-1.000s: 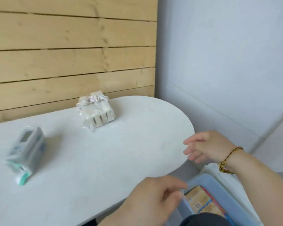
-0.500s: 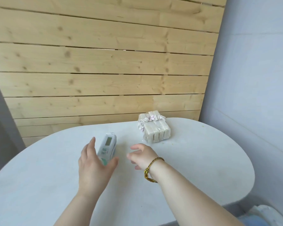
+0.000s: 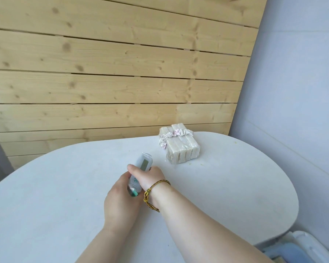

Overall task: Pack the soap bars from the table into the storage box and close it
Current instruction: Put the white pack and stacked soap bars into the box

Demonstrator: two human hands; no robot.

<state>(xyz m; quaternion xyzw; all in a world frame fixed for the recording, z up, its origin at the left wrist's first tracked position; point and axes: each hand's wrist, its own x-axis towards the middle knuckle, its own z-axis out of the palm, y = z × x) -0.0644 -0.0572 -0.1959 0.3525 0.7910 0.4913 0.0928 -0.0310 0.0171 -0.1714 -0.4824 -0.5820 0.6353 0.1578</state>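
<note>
A white-and-green wrapped soap pack (image 3: 143,165) lies on the white oval table (image 3: 235,186) near its middle. My left hand (image 3: 120,198) grips its near end from the left. My right hand (image 3: 150,177), with a braided bracelet at the wrist, clasps it from the right, thumb across the top. A bundle of several pale soap bars in clear wrap (image 3: 179,146) stands at the table's far side, apart from both hands. Only a corner of the blue storage box (image 3: 291,252) shows at the bottom right, below the table edge.
A wooden slat wall rises behind the table and a pale wall runs along the right. A white lid or rim (image 3: 311,243) sits beside the box at the lower right. Bare tabletop lies to the left and right of my hands.
Both hands moved from the box at the lower right to the table's middle, reached the white-and-green soap pack and closed on it. The view swung left and up.
</note>
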